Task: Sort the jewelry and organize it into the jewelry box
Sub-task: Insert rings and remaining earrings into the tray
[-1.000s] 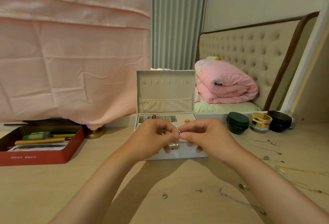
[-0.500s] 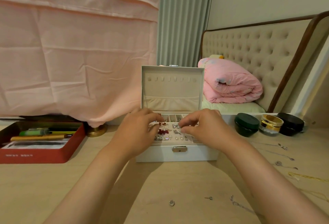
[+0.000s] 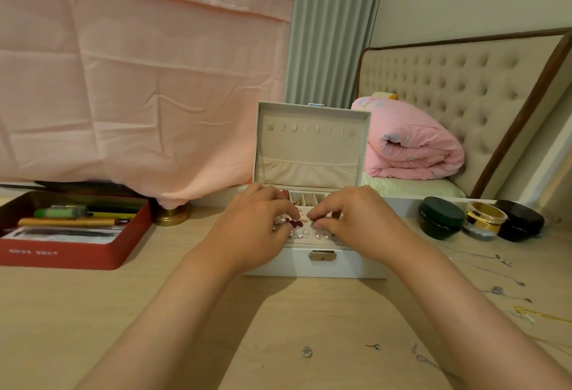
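The white jewelry box (image 3: 356,265) stands open on the wooden table, lid (image 3: 309,148) upright. Its front tray holds several small earrings, among them pearl, silver and red ones (image 3: 298,233). My left hand (image 3: 257,222) and my right hand (image 3: 353,219) hover low over that tray, fingers curled down, tips nearly meeting. The right fingertips pinch a tiny earring at the tray's middle. Whether the left fingers hold anything is hidden. Loose on the table lie a silver earring (image 3: 306,352), a stud (image 3: 376,346) and a thin chain (image 3: 421,357).
More necklaces (image 3: 504,262) and a gold chain (image 3: 538,315) lie at the right. A green jar (image 3: 441,217), a gold jar (image 3: 484,219) and a black jar (image 3: 520,219) stand behind them. A red tin (image 3: 62,256) with pens sits at the left.
Both hands moved from in front of the box's clasp forward and down into its front tray, carrying the small piece held between them.
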Demonstrator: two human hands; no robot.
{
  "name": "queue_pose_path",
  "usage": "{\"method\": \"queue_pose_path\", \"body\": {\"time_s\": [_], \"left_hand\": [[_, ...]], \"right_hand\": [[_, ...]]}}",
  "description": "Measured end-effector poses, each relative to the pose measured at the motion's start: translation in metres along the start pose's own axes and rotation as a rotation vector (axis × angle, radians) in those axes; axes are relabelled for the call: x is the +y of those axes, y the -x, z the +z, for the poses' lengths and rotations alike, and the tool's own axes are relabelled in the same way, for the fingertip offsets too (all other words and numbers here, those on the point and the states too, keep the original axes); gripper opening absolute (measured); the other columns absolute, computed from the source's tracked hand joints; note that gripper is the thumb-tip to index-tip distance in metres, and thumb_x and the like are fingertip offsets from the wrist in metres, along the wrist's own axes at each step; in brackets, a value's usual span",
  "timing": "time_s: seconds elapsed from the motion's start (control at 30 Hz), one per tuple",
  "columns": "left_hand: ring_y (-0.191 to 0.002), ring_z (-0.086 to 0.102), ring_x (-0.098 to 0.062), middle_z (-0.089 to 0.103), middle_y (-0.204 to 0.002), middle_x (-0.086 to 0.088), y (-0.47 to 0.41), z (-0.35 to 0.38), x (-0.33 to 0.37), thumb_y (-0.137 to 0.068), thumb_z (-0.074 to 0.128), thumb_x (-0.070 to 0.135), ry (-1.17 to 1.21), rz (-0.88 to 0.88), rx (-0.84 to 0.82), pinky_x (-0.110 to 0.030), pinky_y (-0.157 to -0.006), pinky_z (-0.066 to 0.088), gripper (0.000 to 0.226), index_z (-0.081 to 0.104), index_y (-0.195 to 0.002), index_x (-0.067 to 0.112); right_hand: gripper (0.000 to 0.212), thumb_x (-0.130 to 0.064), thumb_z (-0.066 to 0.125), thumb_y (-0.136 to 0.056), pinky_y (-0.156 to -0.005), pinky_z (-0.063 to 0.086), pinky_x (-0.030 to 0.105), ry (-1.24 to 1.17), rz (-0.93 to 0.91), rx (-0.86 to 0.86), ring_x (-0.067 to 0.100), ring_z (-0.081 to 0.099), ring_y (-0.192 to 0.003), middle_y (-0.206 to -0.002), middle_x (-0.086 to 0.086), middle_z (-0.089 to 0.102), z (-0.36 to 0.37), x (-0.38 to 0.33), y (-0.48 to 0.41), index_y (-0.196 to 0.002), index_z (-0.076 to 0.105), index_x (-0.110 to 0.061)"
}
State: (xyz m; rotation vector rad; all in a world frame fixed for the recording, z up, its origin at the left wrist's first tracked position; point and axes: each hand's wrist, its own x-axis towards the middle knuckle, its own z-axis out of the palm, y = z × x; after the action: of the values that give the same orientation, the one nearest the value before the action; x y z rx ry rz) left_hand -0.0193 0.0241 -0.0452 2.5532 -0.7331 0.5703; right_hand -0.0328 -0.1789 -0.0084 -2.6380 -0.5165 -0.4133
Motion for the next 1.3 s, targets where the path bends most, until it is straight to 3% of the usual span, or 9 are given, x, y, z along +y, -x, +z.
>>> {"method": "queue_pose_path", "body": {"time_s": [0.13, 0.3, 0.43, 0.63, 0.7, 0.87, 1.07, 1.3], "left_hand": [[-0.105, 0.04, -0.011, 0.055, -0.107, 0.014, 0.0, -0.001, 0.0, -0.088, 0.056, 0.04, 0.016, 0.011, -0.016, -0.035, -0.097, 0.038, 0.024, 0.07, -0.108, 0.04], [-0.106, 0.042, -0.012, 0.058, -0.109, 0.014, 0.0, -0.001, 0.002, -0.088, 0.056, 0.041, -0.005, 0.01, -0.001, -0.035, -0.098, 0.038, 0.026, 0.071, -0.108, 0.039], [-0.112, 0.042, -0.015, 0.058, -0.117, 0.011, 0.0, 0.0, -0.003, -0.092, 0.057, 0.035, -0.06, -0.035, 0.072, -0.031, -0.098, 0.035, 0.028, 0.066, -0.118, 0.035], [-0.119, 0.043, -0.014, 0.056, -0.126, 0.01, 0.001, -0.001, -0.009, -0.097, 0.052, 0.036, -0.035, -0.077, 0.002, -0.032, -0.101, 0.037, 0.035, 0.061, -0.13, 0.033], [-0.121, 0.043, -0.014, 0.056, -0.129, 0.009, 0.002, 0.0, -0.01, -0.098, 0.051, 0.038, -0.029, -0.084, -0.018, -0.031, -0.102, 0.038, 0.036, 0.059, -0.133, 0.033], [-0.125, 0.04, -0.011, 0.055, -0.131, 0.01, 0.003, -0.004, -0.011, -0.099, 0.049, 0.039, 0.003, -0.105, -0.018, -0.028, -0.101, 0.037, 0.036, 0.058, -0.134, 0.033], [-0.124, 0.04, -0.011, 0.056, -0.129, 0.009, 0.003, 0.0, -0.015, -0.098, 0.051, 0.038, 0.017, -0.117, -0.015, -0.031, -0.102, 0.039, 0.031, 0.064, -0.126, 0.032], [-0.123, 0.04, -0.012, 0.056, -0.129, 0.009, 0.003, -0.001, -0.013, -0.099, 0.05, 0.039, 0.01, -0.092, -0.011, -0.03, -0.103, 0.038, 0.032, 0.065, -0.126, 0.031]], "right_hand": [[0.016, -0.029, 0.078, -0.085, -0.096, 0.042, 0.03, 0.041, -0.031, -0.062, 0.007, 0.062, -0.09, -0.08, -0.024, 0.067, 0.001, -0.002, 0.001, -0.098, 0.081, -0.037], [0.016, -0.03, 0.077, -0.086, -0.094, 0.041, 0.033, 0.079, -0.024, 0.075, -0.001, 0.049, -0.083, -0.089, -0.023, 0.07, 0.003, 0.003, -0.005, -0.1, 0.08, -0.038], [0.015, -0.03, 0.077, -0.087, -0.094, 0.045, 0.032, 0.06, 0.071, 0.1, -0.002, 0.053, -0.08, -0.097, -0.019, 0.076, 0.0, 0.011, -0.013, -0.1, 0.08, -0.037], [0.015, -0.027, 0.078, -0.086, -0.077, 0.039, 0.02, 0.033, 0.113, 0.027, -0.003, 0.054, -0.073, -0.092, -0.017, 0.075, 0.0, 0.013, -0.032, -0.098, 0.08, -0.035], [0.016, -0.027, 0.079, -0.085, -0.079, 0.04, 0.02, 0.051, 0.076, -0.022, -0.003, 0.055, -0.076, -0.095, -0.014, 0.076, 0.004, 0.009, -0.039, -0.099, 0.08, -0.035], [0.016, -0.027, 0.078, -0.085, -0.105, 0.042, 0.033, 0.151, -0.015, -0.108, 0.005, 0.065, -0.098, -0.1, -0.016, 0.077, 0.009, 0.004, -0.047, -0.1, 0.081, -0.033], [0.018, -0.028, 0.078, -0.086, -0.099, 0.04, 0.027, 0.231, -0.07, -0.155, 0.007, 0.066, -0.1, -0.101, -0.015, 0.077, 0.008, 0.003, -0.049, -0.102, 0.08, -0.033], [0.013, -0.032, 0.069, -0.092, -0.104, 0.04, 0.033, 0.22, -0.051, -0.18, 0.004, 0.062, -0.103, -0.103, -0.018, 0.075, 0.009, 0.004, -0.05, -0.1, 0.08, -0.033]]}}
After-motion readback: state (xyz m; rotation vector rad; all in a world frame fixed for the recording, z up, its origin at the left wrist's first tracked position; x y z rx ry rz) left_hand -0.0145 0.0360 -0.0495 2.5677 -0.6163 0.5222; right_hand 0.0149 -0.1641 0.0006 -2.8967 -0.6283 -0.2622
